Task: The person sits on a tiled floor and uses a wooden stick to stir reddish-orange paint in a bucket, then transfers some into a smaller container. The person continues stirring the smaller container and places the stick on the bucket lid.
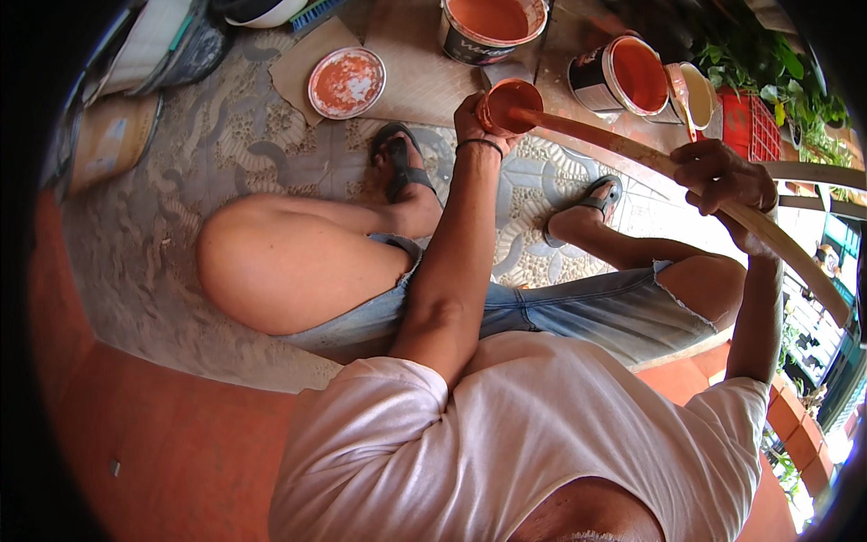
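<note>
My left hand [469, 124] is wrapped round a small round cup [511, 93] with orange-red paint inside. A long, flat wooden strip [623, 144] reaches from the cup's mouth out to the right. Its near-cup part is stained reddish, and the rest is pale wood. My right hand [728, 185] is closed round this strip, past its middle. Just above the right hand, a thin pale handle with a red tip [690, 122] stands out near a cream-filled bucket [697, 90]; I cannot tell whether my fingers hold it.
Two buckets of orange paint, one upright [459, 43] and one tilted [589, 79], stand ahead. A paint-smeared lid [347, 83] lies on cardboard [289, 72]. A red crate [750, 126] and plants [768, 68] are at the far right. More strips [817, 173] jut in from the right.
</note>
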A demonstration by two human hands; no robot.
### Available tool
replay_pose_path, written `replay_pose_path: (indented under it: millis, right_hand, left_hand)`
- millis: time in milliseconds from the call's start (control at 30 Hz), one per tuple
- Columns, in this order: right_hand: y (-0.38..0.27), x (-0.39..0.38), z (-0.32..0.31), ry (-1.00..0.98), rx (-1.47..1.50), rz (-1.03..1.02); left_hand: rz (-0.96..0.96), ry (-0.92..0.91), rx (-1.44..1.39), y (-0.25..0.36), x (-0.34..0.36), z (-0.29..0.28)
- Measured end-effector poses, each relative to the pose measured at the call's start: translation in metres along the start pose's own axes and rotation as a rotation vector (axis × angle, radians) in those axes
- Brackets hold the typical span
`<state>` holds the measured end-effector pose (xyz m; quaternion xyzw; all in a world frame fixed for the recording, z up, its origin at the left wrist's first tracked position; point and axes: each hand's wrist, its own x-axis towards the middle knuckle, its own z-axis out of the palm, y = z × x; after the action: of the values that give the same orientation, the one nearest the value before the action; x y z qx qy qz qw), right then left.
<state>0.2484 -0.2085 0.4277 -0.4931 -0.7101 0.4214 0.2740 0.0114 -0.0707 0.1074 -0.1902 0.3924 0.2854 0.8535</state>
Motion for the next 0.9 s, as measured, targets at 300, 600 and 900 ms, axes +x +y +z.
replay_pose_path:
  millis: [300, 600, 900]
  right_hand:
    - [-0.014, -0.020, -0.019, 0.182, -0.085, 0.011]
    - [0.011, -0.024, 0.027, 0.529, -0.324, 0.154]
    - [0.019, -0.045, 0.006, 0.769, -0.150, 0.313]
  left_hand:
    - [-0.005, 0.075, -0.048, 0.001, 0.006, -0.003]
    - [0.014, -0.074, -0.064, 0.000, 0.014, -0.005]
    - [0.007, -0.078, -0.121, 0.002, 0.039, -0.021]
